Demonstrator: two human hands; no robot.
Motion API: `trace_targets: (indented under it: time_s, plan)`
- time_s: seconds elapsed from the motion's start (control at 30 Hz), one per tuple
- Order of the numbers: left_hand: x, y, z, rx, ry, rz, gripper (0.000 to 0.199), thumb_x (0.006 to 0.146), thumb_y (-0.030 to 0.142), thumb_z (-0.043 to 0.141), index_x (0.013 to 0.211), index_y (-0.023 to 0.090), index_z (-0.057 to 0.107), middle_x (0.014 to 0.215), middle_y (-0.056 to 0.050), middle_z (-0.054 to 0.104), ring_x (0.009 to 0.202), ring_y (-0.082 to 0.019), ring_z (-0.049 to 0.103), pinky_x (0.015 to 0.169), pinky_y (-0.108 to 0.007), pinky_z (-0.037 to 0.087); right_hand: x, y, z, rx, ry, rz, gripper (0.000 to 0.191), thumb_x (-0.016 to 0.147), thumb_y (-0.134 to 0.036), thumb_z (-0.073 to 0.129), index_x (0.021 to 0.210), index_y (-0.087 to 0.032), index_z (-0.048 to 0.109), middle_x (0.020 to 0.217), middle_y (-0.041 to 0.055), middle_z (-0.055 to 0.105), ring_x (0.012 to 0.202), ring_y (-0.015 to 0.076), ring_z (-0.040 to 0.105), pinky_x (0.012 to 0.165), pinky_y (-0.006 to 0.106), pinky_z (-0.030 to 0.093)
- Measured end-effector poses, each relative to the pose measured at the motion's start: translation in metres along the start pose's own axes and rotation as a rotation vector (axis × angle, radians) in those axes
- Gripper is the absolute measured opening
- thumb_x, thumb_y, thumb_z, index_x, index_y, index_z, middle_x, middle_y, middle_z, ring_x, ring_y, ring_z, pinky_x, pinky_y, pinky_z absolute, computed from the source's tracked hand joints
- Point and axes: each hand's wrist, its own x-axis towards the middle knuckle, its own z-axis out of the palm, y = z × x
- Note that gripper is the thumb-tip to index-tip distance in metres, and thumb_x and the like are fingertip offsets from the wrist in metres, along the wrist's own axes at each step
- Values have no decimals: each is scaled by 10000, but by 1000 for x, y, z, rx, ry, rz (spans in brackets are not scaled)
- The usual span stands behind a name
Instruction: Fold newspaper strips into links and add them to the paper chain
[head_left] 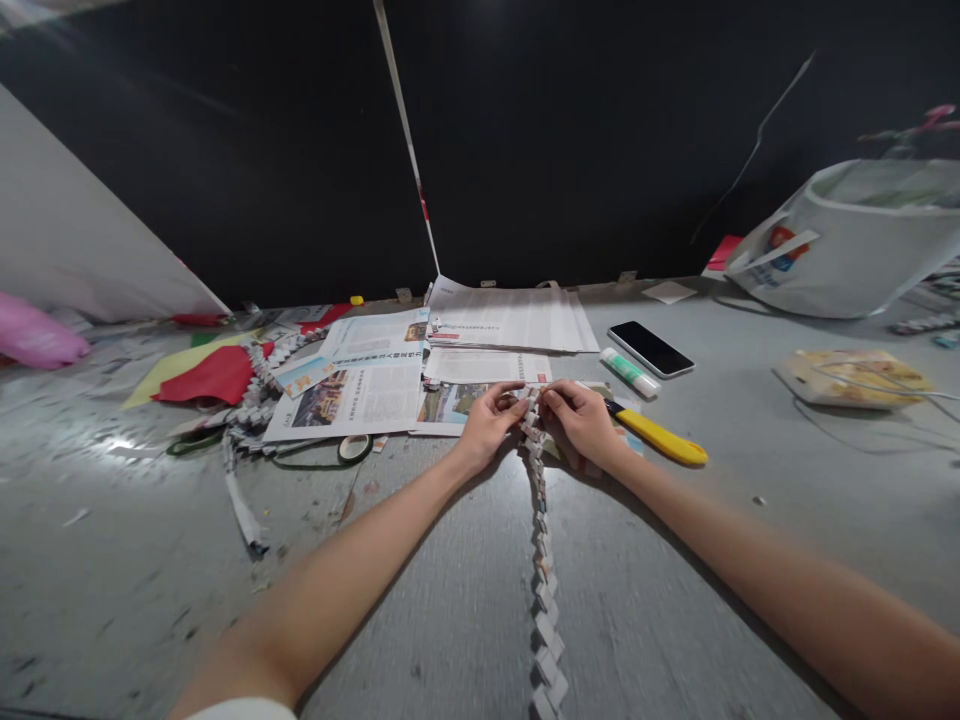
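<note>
A long zigzag chain of folded paper runs from the bottom edge of the head view up to my two hands. My left hand pinches the far end of the chain from the left, thumb and fingers closed. From the right, my right hand grips the same end between thumb and index finger. The exact fold between the fingertips is too small to make out. Just beyond the hands lie printed newspaper sheets. A yellow-handled cutter lies beside my right hand, its front end partly hidden.
A glue stick and a phone lie right of the newspapers. A tape roll, red paper and more paper chain are at left. At right stand a white bag and a yellow packet.
</note>
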Motion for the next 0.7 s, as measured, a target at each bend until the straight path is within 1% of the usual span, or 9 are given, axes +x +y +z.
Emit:
trace_targets:
  time_s: [0.13,0.27,0.43,0.57,0.7]
  plan:
    - [-1,1,0,13,-19,5,716,718,564,1004,1248,162,739,846,-24,727,724,-140,670,676,-277,535,1,0,-1,15,-28,-12,365,1016,-522,622,784,-244,668,714,22,679,691,209,606,691,334,510]
    - [0,0,0,25,-35,2,715,716,565,1004,1249,162,750,832,-22,722,709,-136,651,656,-273,519,2,0,-2,27,-18,-19,376,1019,-516,610,764,-243,654,700,20,666,659,201,586,693,342,506]
    - [0,1,-1,75,-54,36,695,744,591,980,1246,164,758,824,-19,714,709,-130,634,670,-273,514,1,2,-1,19,-12,-22,298,995,-479,627,838,-242,719,745,27,708,692,212,621,707,347,517]
    - [-2,2,0,131,-68,55,681,737,597,982,1220,166,771,841,-29,722,722,-134,628,673,-275,509,0,3,0,11,3,-23,273,987,-470,638,869,-247,741,764,28,727,713,220,641,730,359,531]
    - [-4,1,1,90,-42,35,719,736,596,983,1259,160,752,812,-12,698,693,-128,613,656,-276,506,-2,2,3,19,22,-18,246,1006,-457,647,930,-244,742,843,38,759,771,225,673,785,372,548]
